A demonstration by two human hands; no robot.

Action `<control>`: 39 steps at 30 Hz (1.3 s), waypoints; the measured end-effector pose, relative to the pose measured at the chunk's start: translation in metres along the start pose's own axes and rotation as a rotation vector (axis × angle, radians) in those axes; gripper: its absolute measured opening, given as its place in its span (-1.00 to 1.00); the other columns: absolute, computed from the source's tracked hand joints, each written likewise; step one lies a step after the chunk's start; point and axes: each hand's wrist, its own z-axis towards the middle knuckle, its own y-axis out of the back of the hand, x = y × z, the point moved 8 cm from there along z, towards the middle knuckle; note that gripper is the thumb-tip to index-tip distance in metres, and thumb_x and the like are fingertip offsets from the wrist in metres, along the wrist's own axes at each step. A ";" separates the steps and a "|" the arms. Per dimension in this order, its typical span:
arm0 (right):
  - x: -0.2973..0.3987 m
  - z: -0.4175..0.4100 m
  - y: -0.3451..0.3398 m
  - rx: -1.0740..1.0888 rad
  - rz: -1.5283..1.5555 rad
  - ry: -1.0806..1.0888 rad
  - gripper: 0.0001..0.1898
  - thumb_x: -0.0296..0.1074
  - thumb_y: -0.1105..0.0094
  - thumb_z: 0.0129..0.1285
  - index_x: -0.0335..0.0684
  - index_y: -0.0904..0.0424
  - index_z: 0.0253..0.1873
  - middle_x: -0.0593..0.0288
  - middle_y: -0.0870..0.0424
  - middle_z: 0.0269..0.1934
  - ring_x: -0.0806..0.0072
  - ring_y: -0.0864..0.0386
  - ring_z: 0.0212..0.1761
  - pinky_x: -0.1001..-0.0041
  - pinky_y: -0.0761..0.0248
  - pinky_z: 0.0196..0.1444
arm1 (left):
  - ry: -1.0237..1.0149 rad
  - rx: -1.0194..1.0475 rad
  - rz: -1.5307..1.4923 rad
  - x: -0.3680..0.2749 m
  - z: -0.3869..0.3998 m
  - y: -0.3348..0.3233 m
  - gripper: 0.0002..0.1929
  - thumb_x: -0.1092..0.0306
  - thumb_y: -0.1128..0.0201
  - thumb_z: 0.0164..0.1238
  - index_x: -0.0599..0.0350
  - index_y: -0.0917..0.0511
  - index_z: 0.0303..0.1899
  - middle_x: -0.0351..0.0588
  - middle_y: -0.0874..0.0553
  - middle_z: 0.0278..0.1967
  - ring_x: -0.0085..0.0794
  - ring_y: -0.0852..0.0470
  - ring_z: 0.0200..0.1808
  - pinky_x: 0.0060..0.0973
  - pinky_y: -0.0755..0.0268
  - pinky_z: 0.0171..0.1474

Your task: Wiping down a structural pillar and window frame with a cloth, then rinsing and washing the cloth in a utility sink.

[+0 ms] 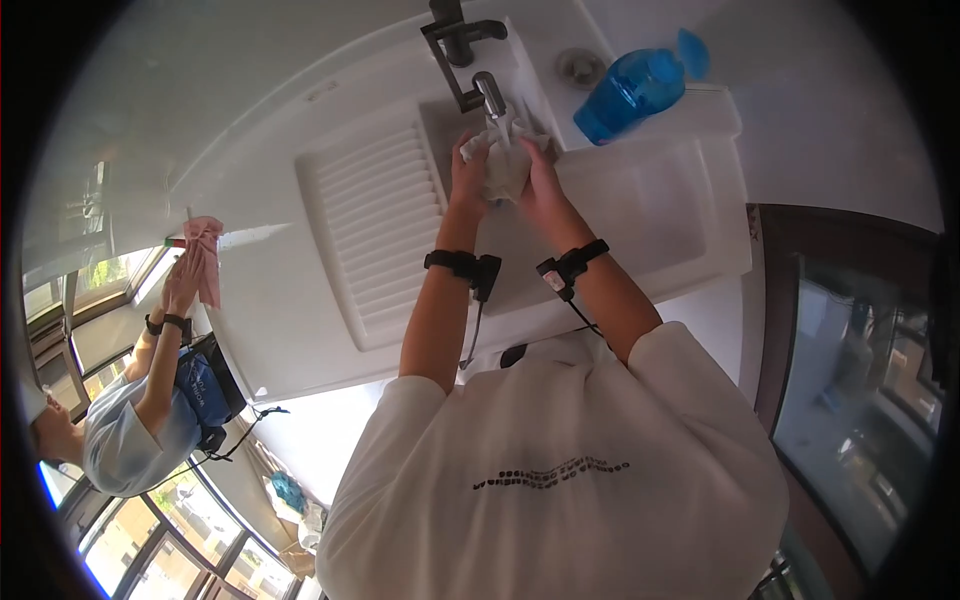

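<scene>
A wet white cloth [504, 171] is held under the metal faucet spout [489, 95], over the basin of a white sink. My left hand [469, 172] grips the cloth's left side, and my right hand [540, 176] grips its right side. Water runs from the spout onto the cloth between my hands. Both of my wrists wear black straps with small devices and cables. Part of the basin below the cloth is hidden by my hands and forearms.
A ribbed washboard [379, 225] is moulded into the sink left of the basin. A blue plastic bottle [630, 94] lies at the right, near a round drain fitting [581, 69]. At the far left another person's hands press a pink cloth [202, 259] on the counter.
</scene>
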 end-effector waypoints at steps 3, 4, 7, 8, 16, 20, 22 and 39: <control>-0.002 -0.004 -0.020 -0.072 -0.128 0.068 -0.48 0.03 -0.05 0.41 -0.04 -0.29 0.37 0.24 -0.45 0.27 0.40 -0.39 0.35 0.39 -0.31 0.30 | -0.313 -0.007 0.199 -0.023 0.014 0.019 -0.62 0.41 -0.10 0.46 0.05 -0.47 0.27 -0.06 -0.67 -0.05 -0.39 -0.64 -0.02 -0.48 -0.54 0.03; -0.005 -0.008 -0.032 -0.060 -0.127 0.058 -0.48 0.03 -0.05 0.41 -0.04 -0.29 0.37 0.24 -0.45 0.27 0.40 -0.39 0.35 0.39 -0.31 0.30 | -0.428 -0.031 0.390 -0.033 0.019 0.027 -0.63 0.39 -0.09 0.45 0.04 -0.51 0.25 -0.08 -0.68 -0.10 -0.41 -0.63 -0.07 -0.49 -0.52 -0.04; 0.010 -0.027 -0.034 -0.198 -0.286 0.136 -0.47 0.01 -0.07 0.37 -0.09 -0.32 0.34 0.18 -0.51 0.16 0.38 -0.52 0.18 0.42 -0.41 0.15 | -0.509 -0.073 0.601 -0.038 0.022 0.021 -0.64 0.31 -0.03 0.44 0.05 -0.58 0.19 -0.11 -0.69 -0.16 -0.42 -0.61 -0.15 -0.48 -0.48 -0.13; 0.013 -0.032 -0.032 -0.210 -0.332 0.074 -0.46 0.02 -0.07 0.35 -0.10 -0.35 0.33 0.18 -0.53 0.12 0.39 -0.53 0.15 0.41 -0.41 0.13 | -0.484 -0.092 0.621 -0.035 0.021 0.015 -0.63 0.25 0.00 0.43 0.06 -0.61 0.15 -0.10 -0.70 -0.18 -0.42 -0.61 -0.17 -0.46 -0.46 -0.15; 0.007 -0.034 -0.037 -0.145 -0.677 -0.132 -0.39 0.19 0.09 0.35 -0.17 -0.44 0.27 0.14 -0.57 0.01 0.35 -0.52 0.09 0.38 -0.37 0.10 | 0.040 0.149 0.137 0.005 0.059 0.016 -0.49 -0.09 0.01 0.43 0.12 -0.61 0.11 -0.07 -0.68 -0.08 -0.31 -0.65 -0.13 -0.36 -0.50 -0.04; 0.029 -0.024 -0.038 -0.221 -0.765 -0.016 -0.24 0.35 0.21 0.34 -0.15 -0.23 0.40 0.12 -0.33 0.24 0.32 -0.31 0.27 0.28 -0.20 0.27 | -0.011 0.051 0.172 0.012 0.037 -0.006 -0.45 -0.18 0.01 0.46 0.10 -0.60 0.10 -0.09 -0.67 -0.07 -0.29 -0.67 -0.09 -0.32 -0.53 0.01; 0.028 -0.026 -0.042 -0.189 -0.621 -0.075 -0.13 0.46 0.28 0.34 -0.14 -0.14 0.50 0.08 -0.23 0.44 0.24 -0.16 0.49 0.15 -0.09 0.42 | -0.018 0.032 0.135 0.010 0.024 -0.013 -0.48 -0.14 0.01 0.48 0.11 -0.60 0.10 -0.09 -0.67 -0.07 -0.29 -0.67 -0.09 -0.32 -0.53 0.02; -0.010 0.014 -0.027 -0.068 -0.196 -0.202 -0.45 0.15 0.33 0.46 -0.14 -0.43 0.23 0.15 -0.59 0.07 0.31 -0.59 0.10 0.27 -0.45 0.17 | -0.739 -0.245 0.919 -0.054 0.014 -0.010 -0.58 0.04 -0.03 0.45 0.17 -0.67 -0.04 0.16 -0.70 -0.01 0.00 -0.66 -0.01 -0.24 -0.43 0.10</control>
